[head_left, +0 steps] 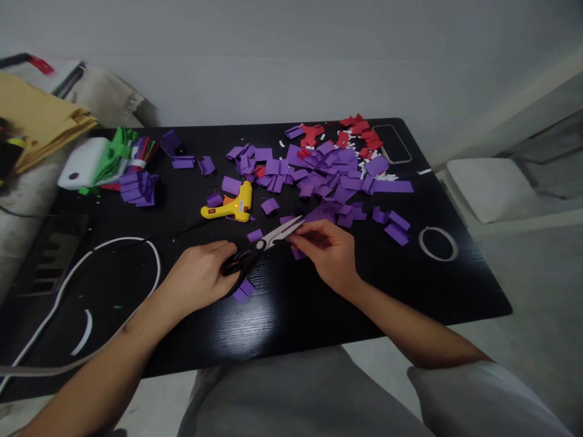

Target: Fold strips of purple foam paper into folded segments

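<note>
In the head view, the left hand (pixel 203 276) grips the scissors (pixel 261 244) by their black handles above the black table (pixel 291 315). The right hand (pixel 331 252) pinches a small piece (pixel 288 239), mostly hidden, beside the blades (pixel 280 233). A yellow glue gun (pixel 237 207) lies behind, left of heaped purple paper (pixel 334 161).

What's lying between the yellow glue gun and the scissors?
A small purple paper piece lies on the black table between the yellow glue gun and the scissors, as the head view shows.
</note>
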{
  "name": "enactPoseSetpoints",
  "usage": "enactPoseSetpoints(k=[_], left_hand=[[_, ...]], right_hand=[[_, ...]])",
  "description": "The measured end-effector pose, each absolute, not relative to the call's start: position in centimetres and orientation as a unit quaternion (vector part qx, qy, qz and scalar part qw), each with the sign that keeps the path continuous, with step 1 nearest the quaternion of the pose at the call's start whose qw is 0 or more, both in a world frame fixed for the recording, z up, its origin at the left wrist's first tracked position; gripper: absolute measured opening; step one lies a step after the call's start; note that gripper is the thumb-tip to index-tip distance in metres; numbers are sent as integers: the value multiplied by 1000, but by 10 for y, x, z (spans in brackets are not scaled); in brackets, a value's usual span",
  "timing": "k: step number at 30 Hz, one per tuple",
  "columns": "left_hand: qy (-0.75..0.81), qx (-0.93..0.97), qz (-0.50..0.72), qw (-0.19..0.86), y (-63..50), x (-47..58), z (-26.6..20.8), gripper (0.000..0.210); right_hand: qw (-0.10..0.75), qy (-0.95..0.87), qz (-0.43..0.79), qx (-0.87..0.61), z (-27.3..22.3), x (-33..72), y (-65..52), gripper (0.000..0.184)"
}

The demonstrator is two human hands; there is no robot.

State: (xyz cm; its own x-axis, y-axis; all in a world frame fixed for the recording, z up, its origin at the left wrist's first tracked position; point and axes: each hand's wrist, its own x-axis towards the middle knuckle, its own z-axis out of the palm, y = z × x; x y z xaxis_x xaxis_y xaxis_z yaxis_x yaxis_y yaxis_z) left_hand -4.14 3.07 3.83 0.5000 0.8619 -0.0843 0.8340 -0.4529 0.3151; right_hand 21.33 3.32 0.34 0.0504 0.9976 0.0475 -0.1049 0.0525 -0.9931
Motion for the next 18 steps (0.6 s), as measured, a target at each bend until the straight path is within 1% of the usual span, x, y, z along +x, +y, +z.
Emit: enactPoseSetpoints(k=[5,15,18], left_hand=[[499,850,46,162,31,-42,38,21],[498,852,43,156,31,-44,36,20],[499,850,50,160,31,-44,36,24]], right_hand=[[553,-472,506,-465,2,214,33,14],[548,-476,496,-476,1,214,33,15],[551,-473,496,-476,2,214,33,15]])
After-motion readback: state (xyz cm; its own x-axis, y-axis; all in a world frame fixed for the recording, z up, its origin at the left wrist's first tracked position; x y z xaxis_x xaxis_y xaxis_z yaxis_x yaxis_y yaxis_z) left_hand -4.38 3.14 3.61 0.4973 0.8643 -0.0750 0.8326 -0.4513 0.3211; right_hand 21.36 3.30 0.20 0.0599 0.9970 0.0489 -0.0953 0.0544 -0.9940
